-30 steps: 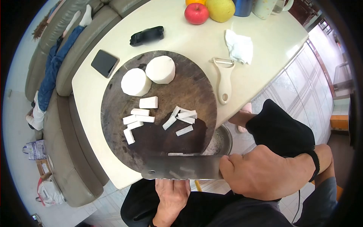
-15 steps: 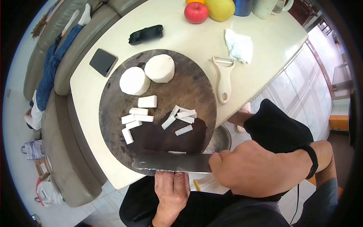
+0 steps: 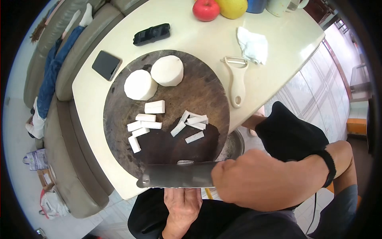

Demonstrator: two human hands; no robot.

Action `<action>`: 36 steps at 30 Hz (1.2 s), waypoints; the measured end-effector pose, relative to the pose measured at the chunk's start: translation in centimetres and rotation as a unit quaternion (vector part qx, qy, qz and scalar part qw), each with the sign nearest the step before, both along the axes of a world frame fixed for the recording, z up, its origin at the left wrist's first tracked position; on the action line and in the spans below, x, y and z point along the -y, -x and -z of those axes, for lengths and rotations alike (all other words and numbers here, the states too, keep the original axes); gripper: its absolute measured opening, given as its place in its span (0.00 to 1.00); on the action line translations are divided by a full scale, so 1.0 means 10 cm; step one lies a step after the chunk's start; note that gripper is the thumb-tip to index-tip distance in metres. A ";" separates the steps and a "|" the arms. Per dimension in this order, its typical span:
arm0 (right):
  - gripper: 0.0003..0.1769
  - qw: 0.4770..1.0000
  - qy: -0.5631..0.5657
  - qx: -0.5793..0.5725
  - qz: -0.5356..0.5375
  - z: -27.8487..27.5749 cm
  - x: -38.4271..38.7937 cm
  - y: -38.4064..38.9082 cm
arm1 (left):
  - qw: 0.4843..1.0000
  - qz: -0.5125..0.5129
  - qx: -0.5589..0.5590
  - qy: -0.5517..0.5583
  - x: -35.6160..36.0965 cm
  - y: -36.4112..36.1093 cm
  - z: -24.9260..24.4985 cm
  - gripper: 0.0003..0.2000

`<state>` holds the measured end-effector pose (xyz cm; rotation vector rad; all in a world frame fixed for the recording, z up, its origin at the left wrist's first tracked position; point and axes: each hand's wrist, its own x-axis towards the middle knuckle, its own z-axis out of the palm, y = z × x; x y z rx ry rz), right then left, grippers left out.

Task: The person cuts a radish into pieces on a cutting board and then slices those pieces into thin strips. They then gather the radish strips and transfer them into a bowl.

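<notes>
My right hand (image 3: 254, 181) is wrapped around the handle of a wide kitchen knife (image 3: 179, 174). Its blade lies across the near edge of a round wooden cutting board (image 3: 203, 87). My left hand (image 3: 183, 205) is right below the blade, fingers pressed together; the blade hides the fingertips and whatever they hold. A thin white vegetable slice (image 3: 185, 162) peeks out past the blade's far side. Two thick white vegetable rounds (image 3: 140, 85) rest at the back of the board. Several cut sticks (image 3: 145, 117) lie at its left, and several thinner strips (image 3: 195, 137) at its right.
A white peeler (image 3: 237, 83) and a crumpled tissue (image 3: 253, 46) lie right of the board. Behind it are a phone (image 3: 106, 65), a black object (image 3: 152, 34), a red apple (image 3: 206, 9) and a yellow fruit (image 3: 232, 8). A metal basin (image 3: 235, 145) stands below the table edge. A person lies on the sofa.
My right hand and the knife have shifted slightly left and down. Slightly more of the white slice shows beyond the blade. My left hand sits a little lower.
</notes>
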<state>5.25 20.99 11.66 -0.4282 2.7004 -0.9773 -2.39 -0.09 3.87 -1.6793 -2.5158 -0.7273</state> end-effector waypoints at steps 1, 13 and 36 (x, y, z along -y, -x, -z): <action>0.11 0.999 -0.028 -0.016 0.008 0.01 0.07 0.01 | 1.000 -0.001 0.016 0.008 0.01 0.00 -0.03 0.16; 0.08 0.992 0.012 0.017 0.128 -0.07 -0.06 -0.27 | 0.992 -0.092 0.084 -0.022 -0.17 0.17 -0.27 0.19; 0.17 0.905 0.299 0.187 0.239 -0.19 -0.26 -0.54 | 0.940 -0.132 0.265 -0.168 -0.02 -0.11 -0.07 0.04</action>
